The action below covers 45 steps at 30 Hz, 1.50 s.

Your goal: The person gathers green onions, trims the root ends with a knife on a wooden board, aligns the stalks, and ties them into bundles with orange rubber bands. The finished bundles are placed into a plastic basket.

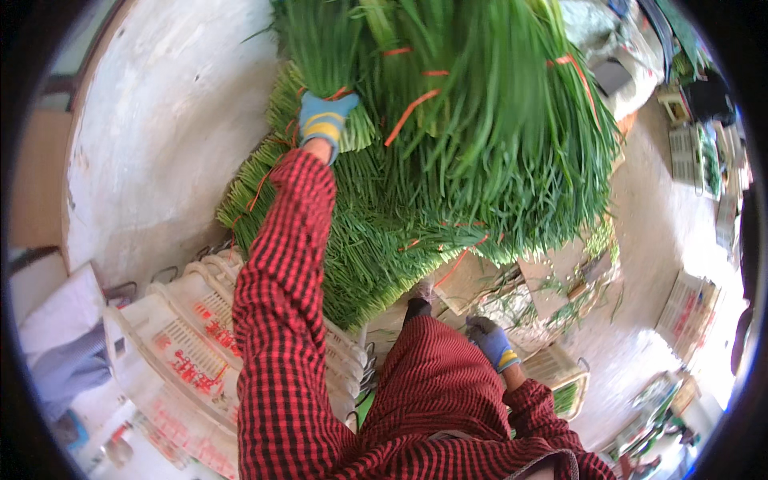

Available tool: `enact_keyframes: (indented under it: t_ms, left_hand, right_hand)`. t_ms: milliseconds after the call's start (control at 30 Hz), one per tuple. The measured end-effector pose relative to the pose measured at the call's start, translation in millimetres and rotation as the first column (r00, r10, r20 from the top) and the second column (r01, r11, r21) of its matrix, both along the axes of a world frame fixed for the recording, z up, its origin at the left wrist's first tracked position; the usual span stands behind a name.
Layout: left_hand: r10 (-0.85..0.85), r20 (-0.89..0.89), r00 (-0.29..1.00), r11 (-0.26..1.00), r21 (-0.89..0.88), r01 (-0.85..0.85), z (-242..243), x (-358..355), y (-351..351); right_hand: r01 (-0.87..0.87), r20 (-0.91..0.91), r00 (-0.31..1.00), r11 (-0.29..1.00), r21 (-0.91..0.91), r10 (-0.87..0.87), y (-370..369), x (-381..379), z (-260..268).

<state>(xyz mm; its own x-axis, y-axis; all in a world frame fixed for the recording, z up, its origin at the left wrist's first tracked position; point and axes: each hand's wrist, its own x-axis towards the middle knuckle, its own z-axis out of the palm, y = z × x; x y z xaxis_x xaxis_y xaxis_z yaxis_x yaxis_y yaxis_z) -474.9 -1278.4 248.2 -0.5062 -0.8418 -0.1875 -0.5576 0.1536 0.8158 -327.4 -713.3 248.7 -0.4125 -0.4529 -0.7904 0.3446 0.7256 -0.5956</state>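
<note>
My left hand [327,118], in a blue glove with yellow bands, is stretched out to the upper edge of a big heap of garlic chives [498,162]. It grips a tied chive bundle [327,57] near its pale cut ends, beside an orange tie. Long green leaves run upward from that grip. More orange ties [411,117] band other bundles in the heap. Low beside my checked red garment, my right hand [489,343] wears a blue glove with a darkened fingertip area. Its fingers look curled, and whether anything lies inside them is hidden.
Stacked white plastic crates [198,336] with red writing stand at the left, against a pale wall [174,120]. Cardboard [543,288] with loose leaf scraps lies on the floor right of the heap. A beige basket [555,366] sits beyond my right hand; another crate [687,312] stands farther right.
</note>
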Motion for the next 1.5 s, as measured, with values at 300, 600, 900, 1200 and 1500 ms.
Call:
enact_keyframes:
  t_ms: [300,600,900,1200,1500]
  left_hand:
    - [0.35,-0.172,0.921,0.259,0.963,0.081,126.8,166.9,195.2]
    - [0.162,0.221,0.962,-0.009,0.975,-0.222,121.0,279.1,435.0]
    - [-0.472,0.424,0.773,0.54,0.832,-0.126,73.9,310.4,585.5]
    - [-0.031,0.144,0.989,0.496,0.861,-0.11,-0.8,286.2,574.2]
    - [0.395,0.201,0.897,0.393,0.845,-0.362,13.6,312.6,564.7]
  right_hand:
    - [0.194,0.124,0.976,0.974,-0.12,-0.179,11.1,-6.5,7.1]
    - [0.485,0.711,0.577,0.869,0.099,-0.403,82.8,4.2,48.2]
    - [0.66,0.62,0.648,0.733,-0.167,-0.442,160.0,47.8,43.8]
    - [0.765,0.379,0.629,0.627,-0.148,-0.678,173.5,71.3,47.0]
    - [0.953,0.396,0.3,0.29,-0.086,-0.868,160.9,91.3,28.6]
